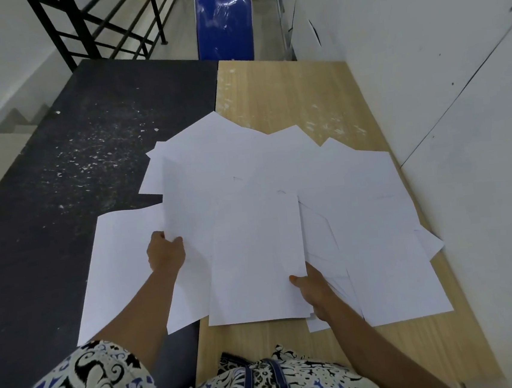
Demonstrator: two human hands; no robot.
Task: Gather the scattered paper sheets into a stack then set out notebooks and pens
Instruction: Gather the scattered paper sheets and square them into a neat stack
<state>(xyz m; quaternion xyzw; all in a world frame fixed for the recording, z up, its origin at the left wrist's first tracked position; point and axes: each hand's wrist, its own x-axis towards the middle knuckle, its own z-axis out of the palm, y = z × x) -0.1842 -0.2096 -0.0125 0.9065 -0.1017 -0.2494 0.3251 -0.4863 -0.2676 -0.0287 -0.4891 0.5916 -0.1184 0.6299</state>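
We are in the gathering stage, by our reading: the paper sheets (279, 185) lie fanned and overlapping across the bench (286, 97), spreading away beyond both hands and out to the right of them, with one sheet lying under our left forearm. Our left hand (165, 252) pinches the left edge of a sheet, thumb on top and fingers curled beneath, likely to draw it inward. Our right hand (312, 291) grips the lower right corner of a small collected bundle, thumb on top and fingers hidden under the paper, probably so that loose sheets can be slid onto it. Between the hands that bundle sits squarer than the rest. No notebooks or pens are in sight. Every sheet looks blank; we can read no writing, brand or label anywhere.
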